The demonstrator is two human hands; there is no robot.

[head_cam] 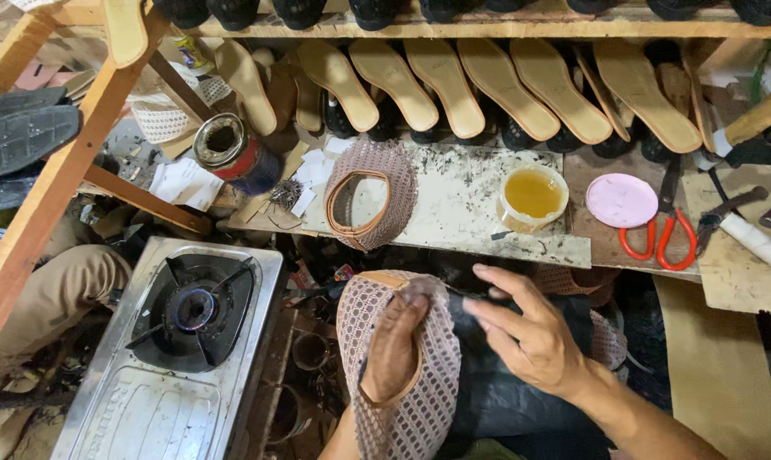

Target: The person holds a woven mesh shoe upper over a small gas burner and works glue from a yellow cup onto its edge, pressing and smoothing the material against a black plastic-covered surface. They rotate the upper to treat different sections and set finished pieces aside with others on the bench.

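Our left hand (394, 345) tucked inside a mesh shoe upper (402, 375), gripping it — our right hand (526, 332) open-fingered, touching its top edge, glue tub (533, 198) beyond.

Shoe upper (419, 383): open-weave pink mesh cloth, matt, with smooth tan edge binding. Insoles (496, 85): matt tan board. Workbench (462, 204): rough, scuffed board. Gas stove (147, 400): brushed sheet metal. Glue pot (533, 198): clear glossy plastic. Scissors (662, 234): glossy red plastic handles.
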